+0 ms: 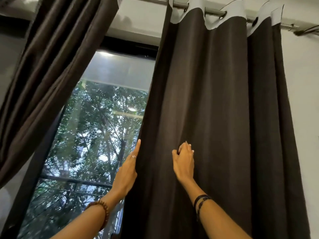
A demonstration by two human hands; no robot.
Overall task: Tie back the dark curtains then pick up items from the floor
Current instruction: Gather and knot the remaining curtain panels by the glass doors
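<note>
The right dark curtain (215, 100) hangs in folds from a metal rod (214, 12), its white-backed top showing at the eyelets. My left hand (128, 169) lies along the curtain's inner edge with one finger straight up; its other fingers are hidden behind the fabric. My right hand (183, 161) pinches a fold of the same curtain with curled fingers, a little right of the left hand. The left dark curtain (48, 75) is drawn aside diagonally toward the lower left. The floor and anything on it are out of view.
A tall window (96, 135) between the curtains shows trees outside, with a roller blind (119, 71) half lowered at its top. A white wall (305, 100) stands right of the curtain. Cables (307, 31) hang at the rod's right end.
</note>
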